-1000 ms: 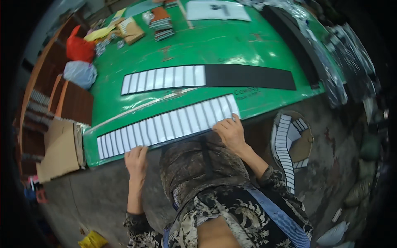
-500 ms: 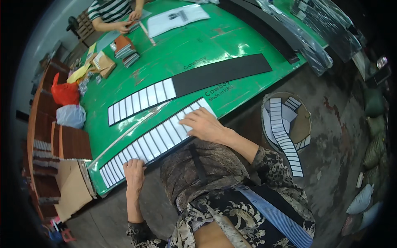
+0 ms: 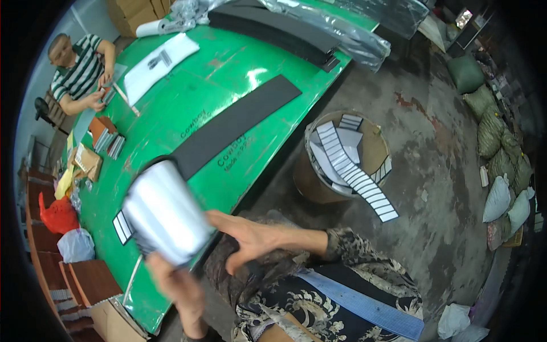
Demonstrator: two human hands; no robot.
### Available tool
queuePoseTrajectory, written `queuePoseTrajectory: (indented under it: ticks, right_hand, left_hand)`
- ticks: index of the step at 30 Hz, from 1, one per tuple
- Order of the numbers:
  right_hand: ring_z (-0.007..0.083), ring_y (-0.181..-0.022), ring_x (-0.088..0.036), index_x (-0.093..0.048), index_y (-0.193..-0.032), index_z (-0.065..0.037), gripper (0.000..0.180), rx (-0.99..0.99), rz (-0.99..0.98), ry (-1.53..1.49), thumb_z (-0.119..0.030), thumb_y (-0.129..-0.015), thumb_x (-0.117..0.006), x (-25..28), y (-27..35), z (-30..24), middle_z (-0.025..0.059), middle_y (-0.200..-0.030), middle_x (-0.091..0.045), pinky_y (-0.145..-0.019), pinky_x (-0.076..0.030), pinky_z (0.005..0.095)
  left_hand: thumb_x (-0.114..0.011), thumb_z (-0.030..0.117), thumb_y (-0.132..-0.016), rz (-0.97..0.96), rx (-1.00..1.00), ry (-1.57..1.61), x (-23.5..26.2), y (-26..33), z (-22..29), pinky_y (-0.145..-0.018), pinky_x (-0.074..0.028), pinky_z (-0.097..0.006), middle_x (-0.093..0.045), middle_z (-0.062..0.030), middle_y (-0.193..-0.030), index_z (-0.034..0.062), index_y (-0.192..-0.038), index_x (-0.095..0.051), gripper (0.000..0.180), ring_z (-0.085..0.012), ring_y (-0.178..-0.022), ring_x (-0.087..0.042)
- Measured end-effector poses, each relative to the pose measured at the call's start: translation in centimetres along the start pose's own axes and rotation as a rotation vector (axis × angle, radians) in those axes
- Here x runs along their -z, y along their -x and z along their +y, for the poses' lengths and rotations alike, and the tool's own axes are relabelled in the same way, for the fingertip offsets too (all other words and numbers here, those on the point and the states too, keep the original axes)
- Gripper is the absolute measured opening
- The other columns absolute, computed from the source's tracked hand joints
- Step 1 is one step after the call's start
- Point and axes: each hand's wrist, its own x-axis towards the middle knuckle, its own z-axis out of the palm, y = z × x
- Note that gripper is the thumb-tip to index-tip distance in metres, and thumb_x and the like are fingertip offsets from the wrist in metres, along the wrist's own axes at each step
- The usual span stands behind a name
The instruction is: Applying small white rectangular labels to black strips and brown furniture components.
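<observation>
My left hand (image 3: 178, 292) comes up from the lower edge and holds up a white segmented strip (image 3: 164, 212), gathered into a blurred curved bundle over the table's near edge. My right hand (image 3: 246, 238) is beside the bundle with fingers spread, its fingertips at the bundle's right edge. One end of a white segmented strip (image 3: 121, 227) still shows on the green table (image 3: 171, 108). A long black strip (image 3: 235, 124) lies diagonally on the table beyond the bundle.
A round brown bin (image 3: 319, 183) to the right holds more white segmented strips, one hanging over its rim. Another person (image 3: 80, 68) sits at the table's far left end with papers and small boxes. Black sheets in plastic lie at the far edge; sacks line the right.
The white strip that lay flat along the table edge under both hands is now lifted and gathered in my left hand. My right hand has come off it. The view has swung right.
</observation>
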Motion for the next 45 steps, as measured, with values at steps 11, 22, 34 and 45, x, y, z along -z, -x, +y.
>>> queuePoseTrajectory:
  ticks: [11, 22, 34, 45]
  right_hand:
    - [0.0088, -0.082, -0.052, -0.060, -0.103, -0.003, 0.014, -0.033, 1.652, 0.255, -0.006, -0.090, -0.058, 14.2, 13.6, -4.9, -0.0004, -0.091, -0.061, -0.075, -0.041, 0.0241]
    - [0.0315, -0.120, -0.051, -0.057, -0.119, -0.005, 0.051, -0.326, 1.224, 1.644, 0.013, -0.072, -0.049, 23.3, 21.8, 3.3, 0.0102, -0.121, -0.060, -0.105, -0.031, 0.0497]
    - [0.0134, -0.088, -0.062, -0.059, -0.118, 0.000, 0.031, -0.474, 1.259, 0.166, -0.021, -0.095, -0.055, 33.7, 9.8, 5.6, 0.0103, -0.104, -0.065, -0.076, -0.050, 0.0257]
    - [0.0197, -0.081, -0.064, -0.048, -0.111, 0.005, 0.035, -0.282, 1.487, -0.250, -0.004, -0.084, -0.067, 40.1, 0.4, 8.2, 0.0102, -0.091, -0.061, -0.073, -0.054, 0.0301]
  left_hand:
    - [-0.058, -0.005, -0.082, -0.847, -0.240, 0.705, -17.6, -3.0, 7.8, -0.100, -0.041, -0.037, -0.047, -0.0192, -0.133, 0.0027, -0.138, -0.035, 0.061, -0.0315, -0.119, -0.052]
    - [-0.060, -0.004, -0.082, -0.711, -0.166, 0.479, -17.4, -3.0, 0.6, -0.087, -0.047, -0.035, -0.061, -0.0130, -0.109, 0.0007, -0.103, -0.062, 0.022, -0.0286, -0.102, -0.059]
    - [-0.058, -0.001, -0.084, -0.817, 0.060, 0.461, -21.9, -7.9, -0.7, -0.085, -0.048, -0.034, -0.062, -0.0119, -0.109, 0.0004, -0.101, -0.064, 0.019, -0.0268, -0.101, -0.060]
    - [-0.057, 0.004, -0.086, -0.841, 0.324, 0.638, -36.4, -20.0, 0.7, -0.082, -0.047, -0.029, -0.065, -0.0068, -0.103, 0.0018, -0.106, -0.065, 0.021, -0.0145, -0.093, -0.060]
